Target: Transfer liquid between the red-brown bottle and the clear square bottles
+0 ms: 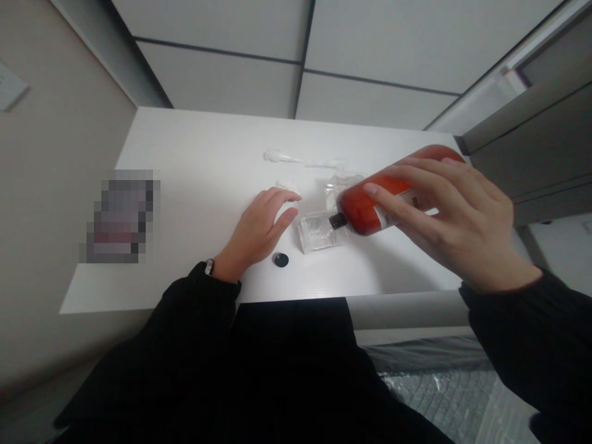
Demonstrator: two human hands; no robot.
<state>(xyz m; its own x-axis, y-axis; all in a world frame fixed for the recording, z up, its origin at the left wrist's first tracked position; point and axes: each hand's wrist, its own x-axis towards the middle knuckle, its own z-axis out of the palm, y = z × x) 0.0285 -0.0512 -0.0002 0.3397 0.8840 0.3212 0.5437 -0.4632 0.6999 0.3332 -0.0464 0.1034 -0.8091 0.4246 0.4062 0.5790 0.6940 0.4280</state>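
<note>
My right hand [456, 216] grips a red bottle [365, 209] with a white label, tilted on its side so that its black nozzle points left and down at a small clear plastic container [319, 233] on the white table [194, 154]. My left hand [261, 231] rests on the table just left of that container, fingers curled loosely, with the fingertips near a small white piece [287, 185]. A black round cap [281, 259] lies on the table below my left hand's fingers.
A clear pipette [282, 156] and other clear plastic pieces [340, 182] lie further back on the table. A blurred-out object [121, 216] sits at the table's left side. Grey partition panels stand behind, and a grey cabinet [531, 135] is at the right.
</note>
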